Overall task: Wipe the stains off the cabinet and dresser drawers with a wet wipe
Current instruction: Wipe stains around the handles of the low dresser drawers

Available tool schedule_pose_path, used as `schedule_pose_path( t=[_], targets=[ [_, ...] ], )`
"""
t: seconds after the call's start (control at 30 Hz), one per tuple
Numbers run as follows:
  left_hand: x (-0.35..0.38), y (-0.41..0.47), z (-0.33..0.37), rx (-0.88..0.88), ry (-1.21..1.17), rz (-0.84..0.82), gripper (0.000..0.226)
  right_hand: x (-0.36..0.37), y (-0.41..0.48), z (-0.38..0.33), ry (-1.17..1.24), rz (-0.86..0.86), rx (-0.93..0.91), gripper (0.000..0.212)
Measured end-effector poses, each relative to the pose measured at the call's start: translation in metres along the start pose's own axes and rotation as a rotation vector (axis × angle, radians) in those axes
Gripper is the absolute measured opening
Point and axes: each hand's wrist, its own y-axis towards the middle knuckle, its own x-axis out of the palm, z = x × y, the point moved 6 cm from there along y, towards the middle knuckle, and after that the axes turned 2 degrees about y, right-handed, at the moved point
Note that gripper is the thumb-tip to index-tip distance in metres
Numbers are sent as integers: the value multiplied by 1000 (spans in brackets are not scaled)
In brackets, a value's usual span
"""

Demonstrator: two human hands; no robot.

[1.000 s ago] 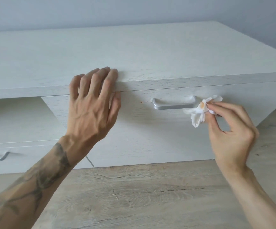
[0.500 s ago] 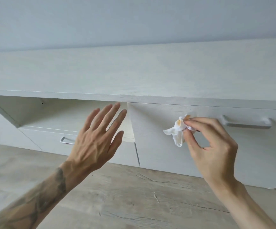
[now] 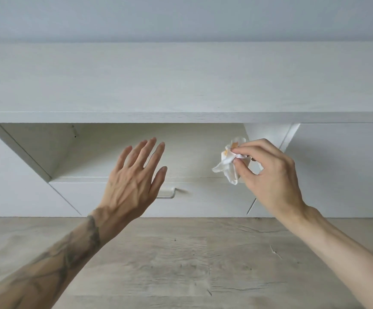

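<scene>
The left hand (image 3: 132, 186) is raised with its back to the camera, fingers straight and slightly spread, thumb out to the side; its tattooed left forearm (image 3: 54, 259) reaches up from the lower left. The right hand (image 3: 270, 172) has thumb and fingertips curled together, pinching a crumpled wet wipe (image 3: 228, 166); the bare right forearm (image 3: 341, 248) enters from the lower right.

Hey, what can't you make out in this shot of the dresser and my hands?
Head view only.
Handle: mostly hidden behind the left hand.
Panel: partly covered by the right hand and wipe; whether the wipe touches it is unclear.
Speck in the niche: too small to identify.
Dresser: cut off at both side edges.
</scene>
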Motion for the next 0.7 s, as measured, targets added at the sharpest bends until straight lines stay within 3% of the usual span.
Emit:
schedule_pose_path(
  t=[0.33, 0.53, 0.7],
  targets=[
    [71, -16, -93, 45, -85, -132, 58, 102, -36, -55, -113, -157, 119, 24],
    [104, -42, -108, 12, -98, -93, 55, 158, -72, -53, -7, -157, 273, 30],
    [114, -47, -107, 2, -90, -21, 55, 189, -88, -50, 43, -90, 269, 28]
  ],
)
